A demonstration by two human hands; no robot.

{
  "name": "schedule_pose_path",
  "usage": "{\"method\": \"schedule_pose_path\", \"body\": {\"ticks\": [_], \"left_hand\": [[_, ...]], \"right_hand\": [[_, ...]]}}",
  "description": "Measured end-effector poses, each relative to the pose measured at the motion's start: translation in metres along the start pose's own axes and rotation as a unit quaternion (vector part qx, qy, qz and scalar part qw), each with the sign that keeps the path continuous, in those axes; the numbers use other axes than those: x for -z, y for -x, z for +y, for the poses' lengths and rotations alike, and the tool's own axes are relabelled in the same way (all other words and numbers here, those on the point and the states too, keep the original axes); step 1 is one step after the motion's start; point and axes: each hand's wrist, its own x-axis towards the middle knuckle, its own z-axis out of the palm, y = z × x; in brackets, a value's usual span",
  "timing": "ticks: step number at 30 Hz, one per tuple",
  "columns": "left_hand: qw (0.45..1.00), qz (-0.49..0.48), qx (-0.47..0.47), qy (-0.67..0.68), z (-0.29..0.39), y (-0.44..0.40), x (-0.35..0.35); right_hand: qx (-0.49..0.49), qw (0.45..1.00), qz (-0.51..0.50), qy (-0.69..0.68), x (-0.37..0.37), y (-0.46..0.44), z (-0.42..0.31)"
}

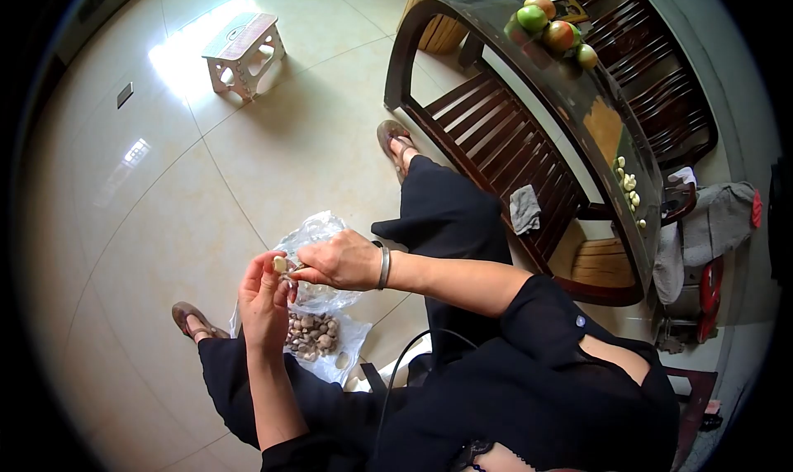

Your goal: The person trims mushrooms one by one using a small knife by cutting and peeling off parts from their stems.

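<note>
My left hand [264,298] pinches a pale, partly peeled garlic clove [280,264] between thumb and fingers. Close against it, my right hand [339,261] is closed in a fist, thumb side toward the clove. A thin dark edge shows at its fingertips, too small to name. Beneath both hands, a heap of brownish, unpeeled garlic cloves [314,335] lies on a crumpled clear plastic bag [351,340] near my lap. The bag's upper part spreads out behind my right hand.
A dark wooden table [512,84] stands at right, bearing several red-green fruits [557,34] and pale peeled cloves [629,189]. Its slatted lower shelf holds a grey cloth [524,209]. A small folding stool [244,51] stands on the tiled floor. A wooden bench [661,84] is behind the table.
</note>
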Motion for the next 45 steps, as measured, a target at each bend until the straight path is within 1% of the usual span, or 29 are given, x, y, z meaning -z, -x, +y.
{"method": "schedule_pose_path", "body": {"ticks": [3, 5, 7, 9, 11, 13, 17, 20, 21, 23, 25, 28, 30, 33, 37, 39, 40, 41, 43, 44, 45], "left_hand": [[1.000, 0.004, 0.006, 0.026, 0.002, 0.001, -0.001], [1.000, 0.000, 0.000, -0.002, 0.000, -0.001, 0.003], [1.000, -0.002, -0.011, -0.005, -0.003, -0.003, 0.008], [1.000, -0.004, -0.022, -0.008, -0.004, -0.004, 0.010], [0.999, -0.002, -0.016, 0.029, -0.004, -0.004, 0.011], [0.999, 0.005, -0.017, 0.038, -0.004, -0.004, 0.011], [0.998, 0.020, -0.017, 0.057, -0.003, -0.004, 0.009], [0.998, 0.019, -0.029, 0.047, -0.004, -0.004, 0.014], [0.998, 0.027, -0.031, 0.044, -0.003, -0.005, 0.012], [0.998, 0.041, -0.036, 0.011, 0.001, -0.002, 0.008], [0.998, 0.034, -0.044, 0.021, -0.003, -0.002, 0.015], [0.998, 0.028, -0.040, 0.032, -0.003, -0.002, 0.013], [0.998, 0.021, -0.034, 0.047, -0.005, -0.003, 0.015], [0.997, 0.044, -0.056, 0.024, -0.010, -0.004, 0.015], [0.998, 0.032, -0.061, 0.004, -0.013, -0.005, 0.011], [0.998, 0.040, -0.041, -0.007, -0.013, -0.004, 0.010], [0.997, 0.059, -0.049, 0.013, -0.012, -0.005, 0.005], [0.997, 0.059, -0.049, 0.012, -0.012, -0.005, 0.006], [0.996, 0.061, -0.059, -0.016, -0.013, -0.006, 0.007], [0.996, 0.060, -0.058, -0.016, -0.013, -0.006, 0.008], [0.996, 0.058, -0.059, -0.033, -0.013, -0.006, 0.008]], "right_hand": [[-0.005, 1.000, -0.006, 0.003, 0.002, 0.000, 0.000], [-0.004, 1.000, -0.008, 0.002, 0.004, 0.000, -0.001], [0.006, 1.000, 0.010, -0.012, 0.005, 0.000, -0.003], [0.003, 1.000, 0.008, -0.013, 0.004, 0.000, -0.002], [-0.001, 1.000, 0.006, -0.014, 0.003, 0.000, -0.001], [0.015, 1.000, 0.014, -0.006, 0.002, 0.000, 0.000], [0.011, 1.000, 0.008, -0.010, 0.002, -0.001, 0.000], [-0.029, 0.999, 0.007, -0.029, 0.003, -0.002, 0.000], [-0.036, 0.998, 0.017, -0.043, 0.000, -0.002, 0.003], [-0.057, 0.987, 0.012, -0.151, -0.001, -0.002, 0.008], [-0.052, 0.982, 0.014, -0.180, 0.008, -0.005, 0.007], [-0.141, 0.950, -0.015, -0.279, 0.017, -0.008, -0.001], [-0.179, 0.937, -0.025, -0.300, 0.021, -0.010, -0.007], [-0.174, 0.938, -0.001, -0.301, 0.010, -0.007, -0.002], [-0.140, 0.933, 0.025, -0.332, 0.000, -0.004, 0.006], [-0.145, 0.893, 0.020, -0.425, 0.000, -0.003, 0.006], [-0.167, 0.872, 0.002, -0.460, 0.004, -0.003, 0.004], [-0.167, 0.872, 0.002, -0.460, 0.006, -0.004, 0.002], [-0.191, 0.824, -0.008, -0.533, 0.008, -0.005, 0.001], [-0.191, 0.825, -0.008, -0.533, 0.009, -0.004, 0.001], [-0.212, 0.816, -0.023, -0.538, 0.011, -0.004, 0.003]]}}
